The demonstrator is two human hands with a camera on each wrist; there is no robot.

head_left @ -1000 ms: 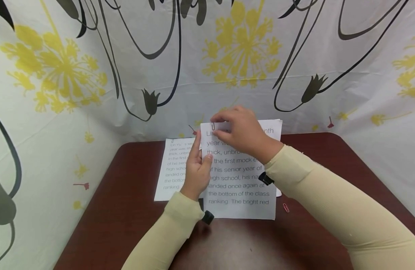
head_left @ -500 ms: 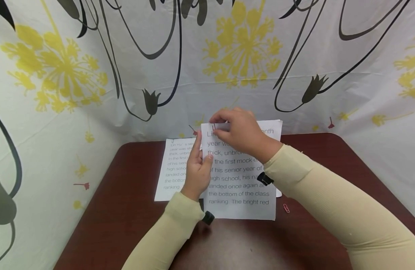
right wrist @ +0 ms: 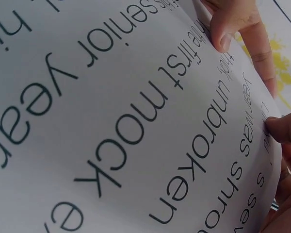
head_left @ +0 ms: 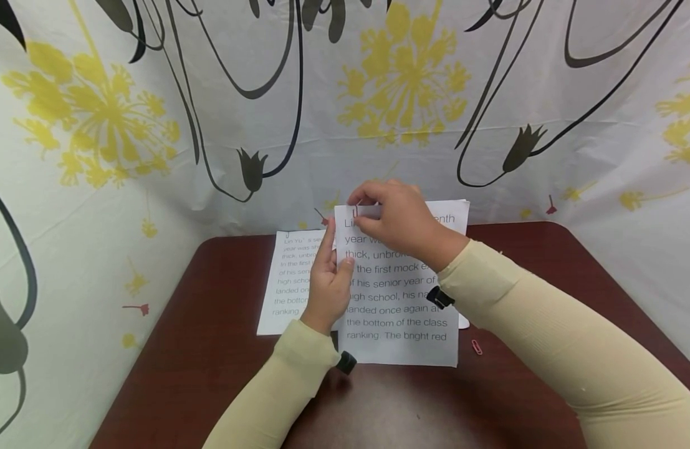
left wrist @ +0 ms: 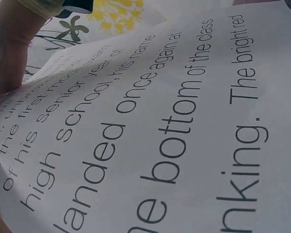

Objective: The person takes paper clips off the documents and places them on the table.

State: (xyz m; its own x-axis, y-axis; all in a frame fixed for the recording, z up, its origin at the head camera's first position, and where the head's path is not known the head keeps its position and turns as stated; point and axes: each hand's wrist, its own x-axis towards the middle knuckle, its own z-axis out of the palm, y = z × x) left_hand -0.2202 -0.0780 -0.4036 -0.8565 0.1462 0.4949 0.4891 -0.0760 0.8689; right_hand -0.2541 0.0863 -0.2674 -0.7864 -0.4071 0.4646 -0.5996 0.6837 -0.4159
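A printed sheet of paper (head_left: 397, 312) stands raised before me, its face toward the head camera. My left hand (head_left: 329, 287) holds its left edge, thumb in front and the other fingers behind. At the top edge my right hand (head_left: 397, 215) pinches a small dark-reddish paper clip (head_left: 355, 211), thumb on the front and fingers over the top. The clip overlaps the sheet near its upper left corner. In the right wrist view the right thumb (right wrist: 285, 130) presses the top of the bowed page, and the left hand (right wrist: 237, 29) grips its side.
More printed paper (head_left: 291, 287) lies behind on the left, with a clip (head_left: 287, 235) at its top. Another white sheet (head_left: 462, 215) shows past the raised page's right edge. A pink paper clip (head_left: 477, 347) lies on the dark red table (head_left: 210, 374). Patterned cloth (head_left: 210, 125) hangs behind.
Very little differs. The right hand has shifted slightly left at the clip, while the left hand and the sheet stay almost where they were.
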